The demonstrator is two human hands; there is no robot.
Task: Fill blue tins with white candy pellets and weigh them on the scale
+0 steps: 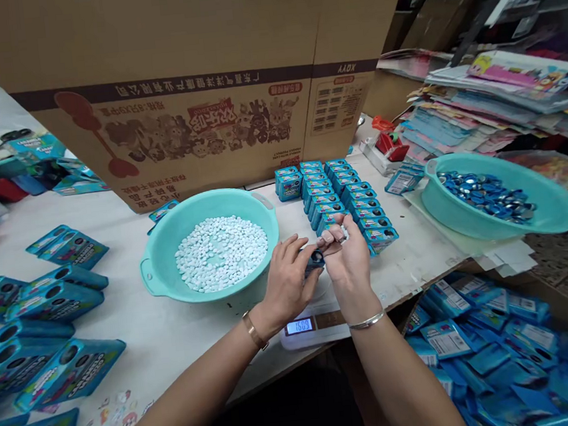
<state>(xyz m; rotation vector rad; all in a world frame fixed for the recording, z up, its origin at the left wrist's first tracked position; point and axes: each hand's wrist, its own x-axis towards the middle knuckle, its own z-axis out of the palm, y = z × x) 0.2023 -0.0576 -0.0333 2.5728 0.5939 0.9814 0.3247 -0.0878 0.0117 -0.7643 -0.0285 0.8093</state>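
My left hand (290, 279) reaches over the kitchen scale (332, 319), thumb and fingers around a small blue candy box (317, 258) with a round hole in its top. Most of that box is hidden by the hands. Turned palm up beside it, my right hand (346, 260) has its fingers curled over a few white candies (345, 232). To the left, a turquoise basin (160, 252) holds many more white candies (222, 252). Rows of upright blue candy boxes (324, 209) stand just behind my right hand. The scale's display is lit.
A large cardboard box (187, 41) stands behind the basin. More blue boxes (65, 294) line the table's left side. At right are a turquoise basin (559, 203) of blue and silver lids, a tape dispenser (389, 152), stacked papers (494, 99) and a carton of flattened blue boxes (498, 346).
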